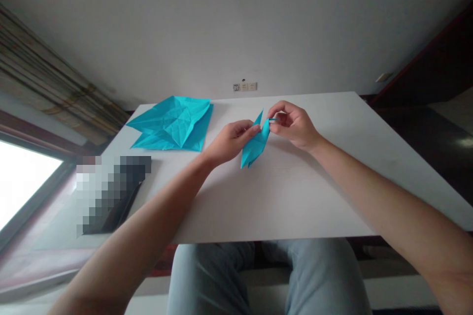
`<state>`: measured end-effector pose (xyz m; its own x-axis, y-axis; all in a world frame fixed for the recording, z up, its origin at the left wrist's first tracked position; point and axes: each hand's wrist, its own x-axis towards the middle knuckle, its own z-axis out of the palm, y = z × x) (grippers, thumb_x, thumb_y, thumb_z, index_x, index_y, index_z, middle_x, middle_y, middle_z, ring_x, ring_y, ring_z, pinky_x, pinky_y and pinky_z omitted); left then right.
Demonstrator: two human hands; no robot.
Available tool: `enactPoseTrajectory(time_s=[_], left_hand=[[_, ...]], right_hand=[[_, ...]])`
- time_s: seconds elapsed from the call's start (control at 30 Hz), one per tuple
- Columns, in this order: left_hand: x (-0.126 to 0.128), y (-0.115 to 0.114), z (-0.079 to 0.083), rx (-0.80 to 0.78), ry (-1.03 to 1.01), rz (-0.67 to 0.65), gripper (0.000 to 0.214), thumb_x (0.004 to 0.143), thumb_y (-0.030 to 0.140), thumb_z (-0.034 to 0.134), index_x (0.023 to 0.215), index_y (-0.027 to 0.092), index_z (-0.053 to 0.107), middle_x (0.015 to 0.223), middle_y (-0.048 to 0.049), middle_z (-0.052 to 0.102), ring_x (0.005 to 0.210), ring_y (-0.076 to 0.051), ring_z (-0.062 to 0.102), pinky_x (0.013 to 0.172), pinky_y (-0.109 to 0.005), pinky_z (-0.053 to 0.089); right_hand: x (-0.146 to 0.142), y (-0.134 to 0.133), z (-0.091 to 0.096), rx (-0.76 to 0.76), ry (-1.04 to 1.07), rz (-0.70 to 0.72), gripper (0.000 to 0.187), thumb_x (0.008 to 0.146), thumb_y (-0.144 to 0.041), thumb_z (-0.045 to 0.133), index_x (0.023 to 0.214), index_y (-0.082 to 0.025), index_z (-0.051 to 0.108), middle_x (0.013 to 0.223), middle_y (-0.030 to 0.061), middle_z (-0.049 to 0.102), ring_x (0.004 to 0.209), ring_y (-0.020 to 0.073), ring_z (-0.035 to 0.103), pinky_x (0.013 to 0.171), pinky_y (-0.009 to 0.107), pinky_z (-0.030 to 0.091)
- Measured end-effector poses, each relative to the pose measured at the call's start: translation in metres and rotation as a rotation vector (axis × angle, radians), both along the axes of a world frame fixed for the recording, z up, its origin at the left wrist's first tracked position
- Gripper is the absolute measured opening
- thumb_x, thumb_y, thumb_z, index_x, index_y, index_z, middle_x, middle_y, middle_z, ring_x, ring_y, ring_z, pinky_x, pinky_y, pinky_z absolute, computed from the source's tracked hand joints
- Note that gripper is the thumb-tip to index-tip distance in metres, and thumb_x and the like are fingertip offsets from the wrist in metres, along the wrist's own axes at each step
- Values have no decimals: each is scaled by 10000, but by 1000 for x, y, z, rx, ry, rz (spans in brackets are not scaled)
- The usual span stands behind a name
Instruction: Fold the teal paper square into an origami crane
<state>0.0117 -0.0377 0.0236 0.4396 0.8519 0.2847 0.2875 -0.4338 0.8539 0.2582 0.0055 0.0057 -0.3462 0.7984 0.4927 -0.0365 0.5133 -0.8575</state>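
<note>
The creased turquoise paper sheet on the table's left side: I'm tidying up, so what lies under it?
The creased turquoise paper sheet lies flat on the white table top, which shows around its edges. Whatever is directly beneath the sheet is covered and cannot be seen.

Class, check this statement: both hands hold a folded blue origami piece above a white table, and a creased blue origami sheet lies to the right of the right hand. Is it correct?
No. The head view shows the creased blue origami sheet to the left of the left hand, not the right hand. The rest stands: both hands hold the folded blue origami piece above the white table.
</note>
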Motion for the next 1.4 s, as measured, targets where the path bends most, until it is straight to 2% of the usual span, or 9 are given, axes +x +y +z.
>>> enactPoseTrajectory(time_s=[0.2, 0.4, 0.5, 0.6, 0.73, 0.9, 1.07, 1.23, 1.4], left_hand=[[1, 3, -3, 192, -22, 124, 514, 1143, 589, 659, 796, 220, 571, 761, 18, 507, 720, -149, 469, 675, -312, 388], [3, 0, -4, 311, -31, 149, 337, 1137, 422, 699, 872, 214, 699, 846, -18, 674, 770, -154, 607, 727, -292, 495], [4, -2, -2, 321, -43, 146, 378, 1139, 455, 708, 850, 213, 684, 848, -24, 689, 769, -156, 616, 729, -292, 510], [3, -3, -1, 262, -47, 159, 405, 1137, 553, 707, 924, 210, 733, 880, -42, 729, 802, -170, 638, 762, -305, 530], [2, -4, -1, 122, -32, 136, 421, 1046, 618, 808, 1036, 198, 781, 927, -54, 777, 851, -183, 670, 796, -307, 542], [0, -2, -1, 14, -21, 178, 457, 980, 625, 860, 873, 207, 708, 738, -3, 654, 685, -145, 563, 623, -274, 423], [-1, 0, -2, -82, -94, 198, 523, 966, 705, 871, 887, 221, 688, 653, 32, 567, 582, -119, 453, 542, -274, 316], [-1, 4, -4, -31, -206, 242, 566, 937, 726, 917, 887, 209, 691, 737, 7, 661, 651, -118, 539, 599, -268, 403], [4, 5, -5, -115, -342, 170, 632, 828, 752, 1002, 942, 207, 704, 926, -52, 817, 856, -180, 765, 771, -296, 605]], right_hand=[[-2, -5, 6, -28, 8, 5, 446, 912, -625, 987, 1055, -256, 782, 890, -32, 711, 623, 95, 568, 549, 258, 488], [-9, -10, 8, -12, 78, -77, 496, 890, -639, 1025, 935, -257, 711, 872, -23, 753, 580, 87, 578, 490, 243, 495], [-12, -10, 10, -12, 118, -99, 539, 836, -650, 1063, 970, -275, 699, 837, -44, 715, 561, 88, 547, 466, 246, 462], [-12, -11, 14, -32, 125, -127, 599, 797, -705, 1068, 989, -292, 679, 854, -39, 696, 565, 96, 505, 461, 265, 443], [-11, -10, 17, -43, 118, -169, 628, 801, -772, 1035, 996, -304, 663, 869, -25, 678, 573, 109, 469, 463, 291, 430], [-8, -5, 14, -37, 137, -187, 585, 859, -771, 997, 1029, -309, 681, 897, -22, 690, 561, 103, 453, 474, 299, 435], [-4, -2, 14, -50, 157, -205, 562, 923, -795, 929, 1027, -285, 716, 893, -30, 687, 546, 82, 466, 485, 285, 414], [-6, -9, 8, -151, -120, -9, 601, 831, -780, 1003, 969, -242, 777, 763, -40, 636, 598, 104, 501, 520, 284, 386], [-9, -14, 3, -167, -151, 32, 555, 872, -758, 982, 947, -247, 778, 732, -41, 623, 604, 117, 483, 521, 287, 351]])
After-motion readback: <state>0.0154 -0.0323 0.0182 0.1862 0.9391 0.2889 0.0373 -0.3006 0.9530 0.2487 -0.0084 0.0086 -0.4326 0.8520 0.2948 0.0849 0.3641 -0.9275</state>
